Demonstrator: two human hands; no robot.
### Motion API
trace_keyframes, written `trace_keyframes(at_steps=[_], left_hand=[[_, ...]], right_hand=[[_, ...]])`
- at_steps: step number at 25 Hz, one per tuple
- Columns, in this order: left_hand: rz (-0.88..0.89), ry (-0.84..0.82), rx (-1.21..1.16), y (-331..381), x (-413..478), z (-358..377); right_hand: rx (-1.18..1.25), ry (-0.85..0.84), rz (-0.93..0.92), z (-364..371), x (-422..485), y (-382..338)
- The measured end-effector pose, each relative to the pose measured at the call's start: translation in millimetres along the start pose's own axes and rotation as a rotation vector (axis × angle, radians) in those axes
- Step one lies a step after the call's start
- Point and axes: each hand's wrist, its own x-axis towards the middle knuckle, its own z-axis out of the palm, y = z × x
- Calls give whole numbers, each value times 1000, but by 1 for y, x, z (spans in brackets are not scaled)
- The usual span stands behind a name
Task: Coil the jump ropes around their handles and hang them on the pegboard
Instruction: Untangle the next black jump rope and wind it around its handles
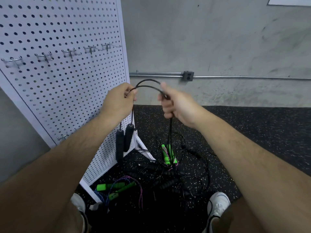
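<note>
Bare and close to the lens, the left forearm and the right forearm reach forward beside the pegboard, a white perforated panel that stands upright on the speckled black floor in front of a grey concrete wall. At the foot of the pegboard, to its right, lies a tangled pile of jump ropes, some with black handles and some with green handles. One white shoe stands on the floor right of that pile. Just beside the right edge of the pegboard, the left hand and the right hand hold one black jump rope: the grip of each hand is clenched on the doubled cord, which arches between them. From the right hand the cord drops down to the pile. Its two black foam handles hang in the air below the left hand, in front of the lower part of the pegboard. A row of metal hooks sticks out of the pegboard, higher than the hands.
</note>
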Motion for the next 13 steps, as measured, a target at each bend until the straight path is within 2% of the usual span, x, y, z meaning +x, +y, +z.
trace_keyframes(at_steps=[2, 4, 7, 8, 10, 13], left_hand=[[-19, -142, 81, -1, -8, 7], [-62, -253, -24, 4, -17, 19], [-174, -492, -598, 3, -22, 25], [-172, -567, -711, 3, -23, 26], [-144, -608, -674, 5, -28, 31], [-106, -528, -561, 16, -30, 39]], right_hand=[[274, 66, -46, 6, 7, -8], [348, 81, -115, 14, 12, -13], [326, 112, -191, 18, 16, -17], [320, 120, -203, 17, 16, -18], [282, 121, -223, 19, 15, -22], [53, 233, -252, 18, 15, -14]])
